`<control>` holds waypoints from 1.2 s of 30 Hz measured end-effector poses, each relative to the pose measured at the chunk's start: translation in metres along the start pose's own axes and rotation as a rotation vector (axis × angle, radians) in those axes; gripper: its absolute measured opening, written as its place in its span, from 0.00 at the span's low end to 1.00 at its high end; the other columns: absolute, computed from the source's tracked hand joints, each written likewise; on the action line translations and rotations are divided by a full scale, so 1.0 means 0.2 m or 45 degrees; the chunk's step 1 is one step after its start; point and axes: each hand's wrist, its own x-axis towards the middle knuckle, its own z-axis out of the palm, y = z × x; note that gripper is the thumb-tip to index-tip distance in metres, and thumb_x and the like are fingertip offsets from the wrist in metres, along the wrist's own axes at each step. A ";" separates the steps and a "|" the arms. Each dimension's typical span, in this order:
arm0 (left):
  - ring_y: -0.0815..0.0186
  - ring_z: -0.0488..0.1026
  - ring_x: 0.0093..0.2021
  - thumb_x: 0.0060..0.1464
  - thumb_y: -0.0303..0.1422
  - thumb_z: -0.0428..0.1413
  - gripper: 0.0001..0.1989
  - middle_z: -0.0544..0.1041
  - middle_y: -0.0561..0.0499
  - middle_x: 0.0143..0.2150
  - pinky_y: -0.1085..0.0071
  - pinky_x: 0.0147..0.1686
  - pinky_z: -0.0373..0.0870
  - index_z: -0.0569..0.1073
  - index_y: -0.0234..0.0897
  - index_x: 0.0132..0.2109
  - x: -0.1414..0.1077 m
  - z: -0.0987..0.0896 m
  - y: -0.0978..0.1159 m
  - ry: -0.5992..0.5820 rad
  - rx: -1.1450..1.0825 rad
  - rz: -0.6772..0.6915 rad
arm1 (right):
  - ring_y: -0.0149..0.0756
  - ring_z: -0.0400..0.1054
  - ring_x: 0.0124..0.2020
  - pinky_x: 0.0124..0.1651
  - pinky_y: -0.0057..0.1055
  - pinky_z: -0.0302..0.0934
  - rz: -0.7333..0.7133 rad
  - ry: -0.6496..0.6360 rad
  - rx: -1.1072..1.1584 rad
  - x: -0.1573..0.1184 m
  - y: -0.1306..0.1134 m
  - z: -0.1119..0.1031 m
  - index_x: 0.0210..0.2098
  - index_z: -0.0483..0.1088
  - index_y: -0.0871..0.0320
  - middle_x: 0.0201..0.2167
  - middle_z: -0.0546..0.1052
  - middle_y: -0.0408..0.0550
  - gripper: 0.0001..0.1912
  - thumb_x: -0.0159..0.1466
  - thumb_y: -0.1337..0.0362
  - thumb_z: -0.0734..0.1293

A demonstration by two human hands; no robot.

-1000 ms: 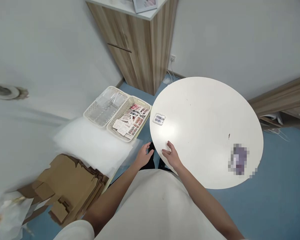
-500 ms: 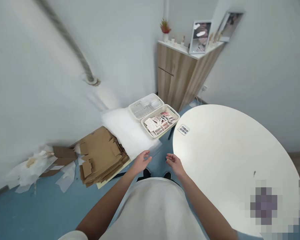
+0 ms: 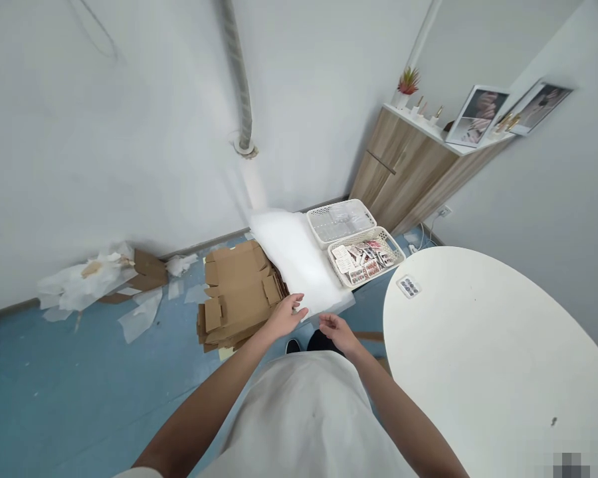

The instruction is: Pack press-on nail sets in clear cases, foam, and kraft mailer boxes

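Note:
Fingers apart and holding nothing, my left hand is over the near edge of a low table, between flattened brown cardboard boxes and a white foam sheet stack. My right hand is also empty, its fingers loosely bent and apart, just past the near corner of the white sheets. Behind the sheets, a white basket holds many small cards and packs. A second white basket beside it has clear plastic pieces inside.
A round white table stands at the right with a small clear pack near its edge. A wooden cabinet fills the back corner. Crumpled white wrapping and an open carton lie on the floor at the left.
The view has turned left, so the baskets, cabinet and round table appear farther right. My hands have come slightly closer together and remain empty.

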 end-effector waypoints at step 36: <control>0.69 0.67 0.28 0.48 0.38 0.51 0.10 0.71 0.51 0.28 0.73 0.29 0.65 0.70 0.35 0.30 0.73 0.10 -0.12 0.507 -0.598 -0.684 | 0.42 0.43 0.61 0.60 0.47 0.40 -0.426 -0.308 -0.980 0.78 -0.22 0.12 0.57 0.54 0.57 0.60 0.53 0.51 0.28 0.56 0.70 0.57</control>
